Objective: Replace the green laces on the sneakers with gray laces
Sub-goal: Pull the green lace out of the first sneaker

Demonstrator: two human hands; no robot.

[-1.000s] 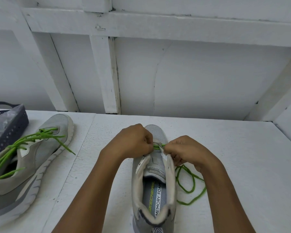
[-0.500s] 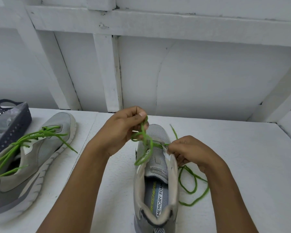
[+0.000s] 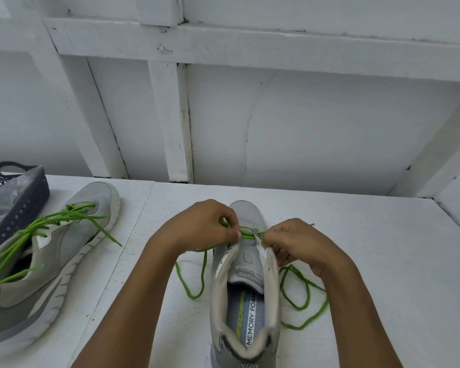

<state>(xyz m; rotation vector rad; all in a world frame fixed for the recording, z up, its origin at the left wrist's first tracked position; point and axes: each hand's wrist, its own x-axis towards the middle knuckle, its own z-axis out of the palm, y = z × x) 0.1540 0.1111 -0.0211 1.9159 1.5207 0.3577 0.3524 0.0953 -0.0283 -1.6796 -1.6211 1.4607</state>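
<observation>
A grey sneaker (image 3: 246,296) stands in front of me, toe pointing away, its tongue and insole showing. A green lace (image 3: 303,296) crosses only its lowest eyelets and trails in loops on both sides of the shoe. My left hand (image 3: 199,227) pinches the lace at the left eyelet row. My right hand (image 3: 295,240) pinches it at the right row and holds the shoe's edge. A second grey sneaker (image 3: 45,251) lies to the left, still laced in green (image 3: 51,221), its lace ends loose.
A dark perforated basket (image 3: 19,203) with clear plastic inside sits at the far left edge. The white tabletop (image 3: 383,261) ends at a white panelled wall (image 3: 303,115) behind and a raised ledge at the right.
My left hand, which had lifted a length of lace up out of the shoe, has come back down to the eyelets. The freed lace now lies in a loop left of the shoe.
</observation>
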